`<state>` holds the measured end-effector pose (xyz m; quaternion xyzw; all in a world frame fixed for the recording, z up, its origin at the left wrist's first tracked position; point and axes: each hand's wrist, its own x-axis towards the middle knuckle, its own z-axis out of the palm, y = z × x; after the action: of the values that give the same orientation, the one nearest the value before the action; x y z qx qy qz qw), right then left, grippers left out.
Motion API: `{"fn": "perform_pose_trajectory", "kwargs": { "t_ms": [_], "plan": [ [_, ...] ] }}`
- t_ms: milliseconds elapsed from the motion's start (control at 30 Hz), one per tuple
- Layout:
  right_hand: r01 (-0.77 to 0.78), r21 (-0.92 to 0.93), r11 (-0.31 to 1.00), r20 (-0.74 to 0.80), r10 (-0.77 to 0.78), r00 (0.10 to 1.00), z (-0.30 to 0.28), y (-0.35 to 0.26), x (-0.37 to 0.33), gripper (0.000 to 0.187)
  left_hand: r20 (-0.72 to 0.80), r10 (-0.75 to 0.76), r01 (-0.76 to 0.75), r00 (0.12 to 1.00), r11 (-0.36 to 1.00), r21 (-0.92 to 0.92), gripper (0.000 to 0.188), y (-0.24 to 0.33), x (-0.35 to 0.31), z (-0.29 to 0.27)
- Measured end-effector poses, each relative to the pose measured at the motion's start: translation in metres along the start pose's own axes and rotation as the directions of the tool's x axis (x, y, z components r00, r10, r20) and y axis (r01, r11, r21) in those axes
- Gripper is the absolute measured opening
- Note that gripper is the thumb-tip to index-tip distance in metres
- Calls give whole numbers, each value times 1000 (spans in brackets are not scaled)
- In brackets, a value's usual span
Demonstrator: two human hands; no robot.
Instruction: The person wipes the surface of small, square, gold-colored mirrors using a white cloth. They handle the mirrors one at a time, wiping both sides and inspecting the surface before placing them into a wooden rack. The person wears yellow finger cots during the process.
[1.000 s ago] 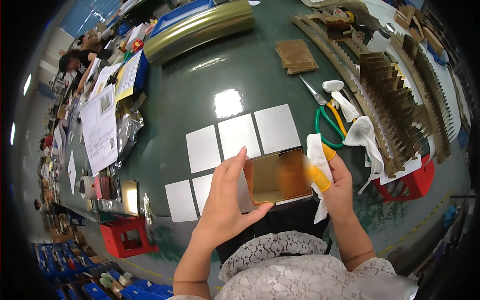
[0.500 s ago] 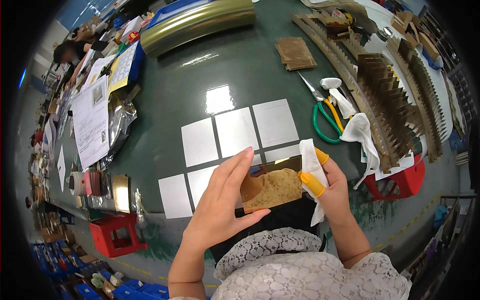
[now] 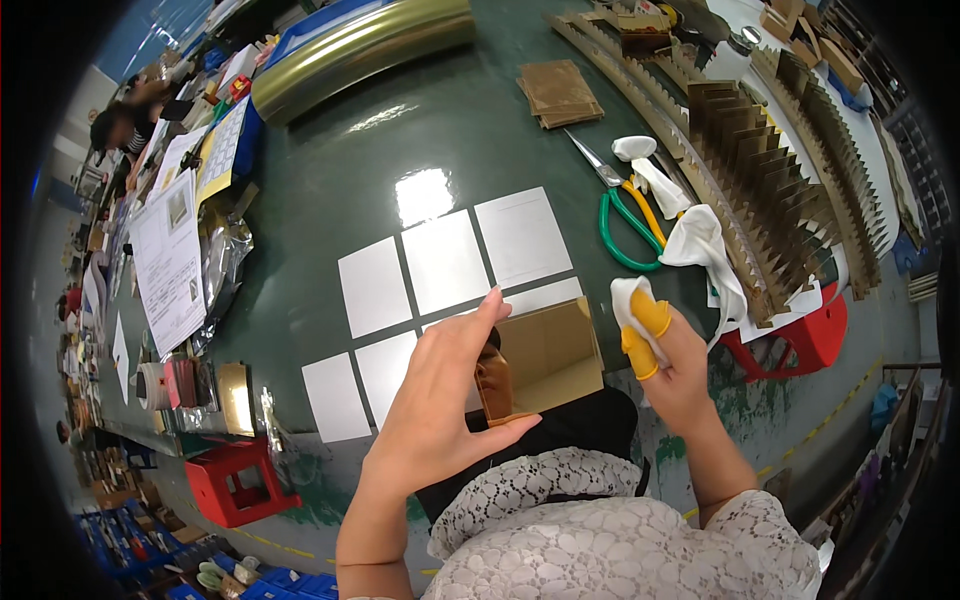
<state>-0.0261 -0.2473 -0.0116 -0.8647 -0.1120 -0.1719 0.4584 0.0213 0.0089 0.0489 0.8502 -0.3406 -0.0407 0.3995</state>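
My left hand (image 3: 428,402) grips a rectangular, mirror-like golden-brown plate (image 3: 556,352) at its left end, thumb along the near edge and fingers at the far edge. The shiny face is tilted up and carries reflections. Just right of the plate, apart from it, my right hand (image 3: 682,378) pinches a folded white cloth (image 3: 630,297). Yellow finger cots (image 3: 650,314) cover its thumb and a finger. Beyond the plate, white rectangular sheets (image 3: 445,262) lie in rows on the green table (image 3: 320,190); the plate and left hand partly hide the nearer row.
Scissors (image 3: 625,215) with green and yellow handles lie at right beside white cloths (image 3: 700,240). Farther right stand racks of upright brown plates (image 3: 750,160). A stack of brown plates (image 3: 562,92) and a gold roll (image 3: 365,55) lie farther back. Papers (image 3: 165,260) are at left.
My right hand and the cloth have moved right, off the plate's right end. The plate's reflections differ. The whole view has shifted slightly.
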Motion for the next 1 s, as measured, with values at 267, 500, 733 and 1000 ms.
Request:
{"fn": "perform_pose_trajectory", "kwargs": {
  "t_ms": [267,500,733,1000],
  "plan": [
    [276,-333,902,175,-228,958,-20,0,15,16,25,15,-14,1000,999,-44,108,7,6,5],
    [292,-331,897,216,-229,949,-19,1,15,7,-57,40,-42,998,999,-29,107,2,6,10],
    [308,-268,913,288,-229,930,-22,0,-4,6,-106,46,-45,993,999,14,108,-2,7,8],
    [317,-250,915,320,-231,919,-24,-2,-17,12,-115,40,-37,993,999,31,108,-4,7,4]
  ]
}}
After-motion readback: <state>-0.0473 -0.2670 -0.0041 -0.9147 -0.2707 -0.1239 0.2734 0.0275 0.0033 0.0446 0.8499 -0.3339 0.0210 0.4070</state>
